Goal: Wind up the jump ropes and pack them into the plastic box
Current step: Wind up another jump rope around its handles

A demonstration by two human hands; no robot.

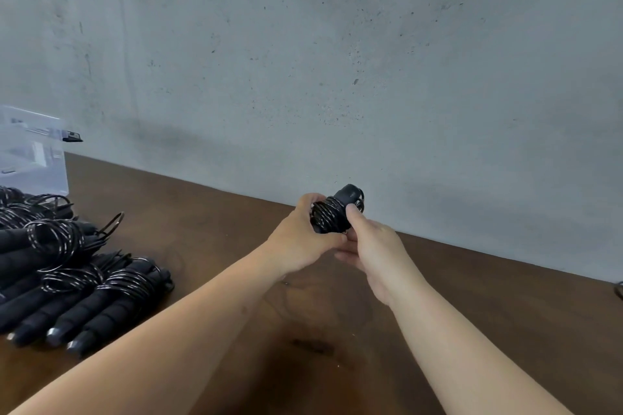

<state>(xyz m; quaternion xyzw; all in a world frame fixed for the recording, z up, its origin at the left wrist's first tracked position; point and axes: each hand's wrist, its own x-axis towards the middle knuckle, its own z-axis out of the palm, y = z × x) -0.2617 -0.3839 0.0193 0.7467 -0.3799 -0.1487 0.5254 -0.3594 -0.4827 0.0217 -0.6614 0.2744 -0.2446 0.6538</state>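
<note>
We hold one jump rope (332,214) in both hands above the middle of the bench (236,212), close to its far edge along the concrete wall (337,44). Our left hand (303,239) curls round the bundled handles and cord from the left, its grip closed on the coil; our right hand (374,246) pinches the same bundle from the right, thumb pressed on top of the windings. Both forearms reach forward and converge, wrists raised clear of the bench. We judge the winding to be at its last turns, with the loose end still to be secured. Next comes the carry leftward, calling for a firm hold so the coil does not spring open. A pile of wound ropes (67,273) lies at the bench's left edge, the clear plastic box (33,152) just behind it in the far left corner.
</note>
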